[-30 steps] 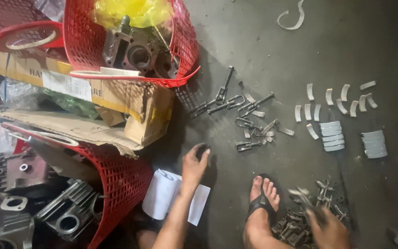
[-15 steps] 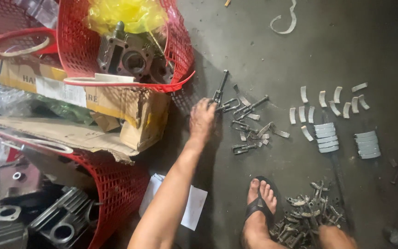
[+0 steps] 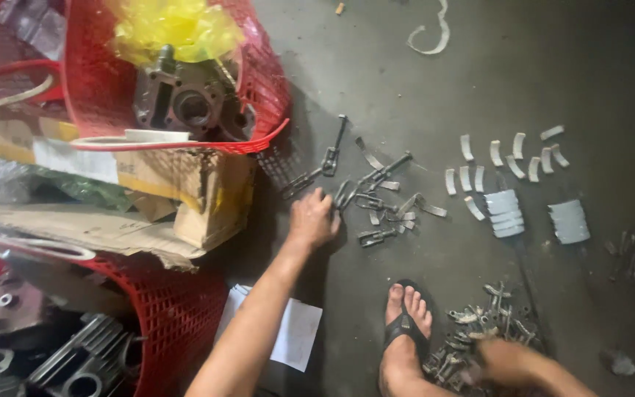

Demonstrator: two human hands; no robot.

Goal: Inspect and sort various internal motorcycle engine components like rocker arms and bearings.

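Grey concrete floor [image 3: 538,66] fills the scene, stained and littered with metal parts. At far left a red mesh basket [image 3: 178,323] holds grey finned engine castings [image 3: 75,364], and above it a cardboard box [image 3: 207,198] carries a second red basket [image 3: 259,81] with a dark engine casting [image 3: 185,103] and a crumpled yellow plastic bag [image 3: 170,26] inside. A white sheet of paper [image 3: 295,334] lies on the floor just beside the lower basket. The left hand [image 3: 311,220] reaches forward from the bare forearm, palm down, fingers curled onto the near edge of a loose scatter of small metal rocker arms [image 3: 376,198] (whether it pinches one cannot be told, since the fingertips are hidden). A bare foot in a black sandal [image 3: 404,334] rests on the floor nearer the person. To its right lies a second heap of small metal parts [image 3: 479,331], and the right hand [image 3: 505,360] is blurred over that heap, its grip unclear. Farther off, curved pale bearing shells [image 3: 508,158] are laid out in rows, with two stacks of them [image 3: 505,213] just beside.
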